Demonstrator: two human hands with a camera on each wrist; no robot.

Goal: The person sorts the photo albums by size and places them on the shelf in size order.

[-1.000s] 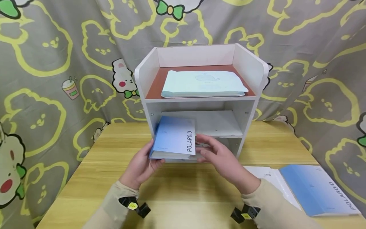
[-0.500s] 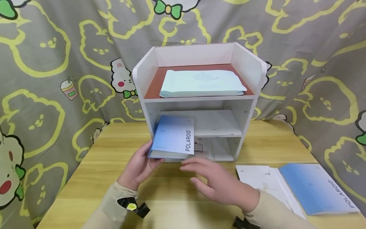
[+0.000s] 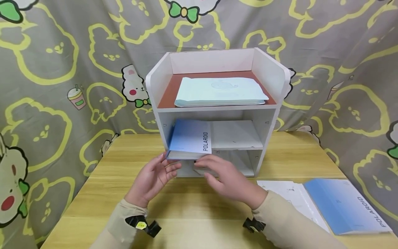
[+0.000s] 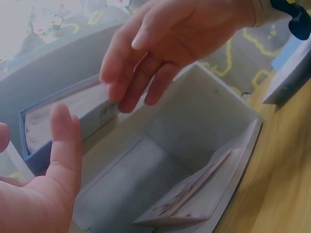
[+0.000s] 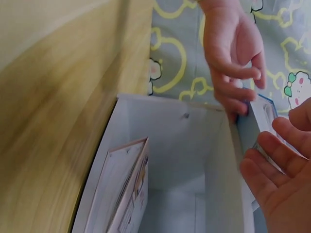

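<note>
A blue-and-white album marked POLAROID point(image 3: 191, 136) lies flat on the left of the middle shelf point(image 3: 236, 135), its front end out past the shelf edge. My left hand point(image 3: 152, 181) is at its front left corner, fingers loosely extended; whether they touch the cover is hard to tell. Beside the front right corner is my right hand point(image 3: 231, 178), with its fingers lightly bent and nothing held. The left wrist view shows the page edges of the album point(image 4: 41, 124) between my left hand point(image 4: 46, 189) and right hand point(image 4: 182, 36).
On the red top board of the white shelf unit point(image 3: 281, 74) rests a pale album with a whale drawing point(image 3: 222, 90). A book point(image 5: 131, 189) lies in the bottom compartment. Another POLAROID album point(image 3: 345, 205) and a white book point(image 3: 292, 197) lie on the wooden table point(image 3: 102, 193) at right.
The album has slid further back onto the middle shelf. My left hand has loosened its hold on it. My right hand left its right side, dropped lower, then came back up to its front edge.
</note>
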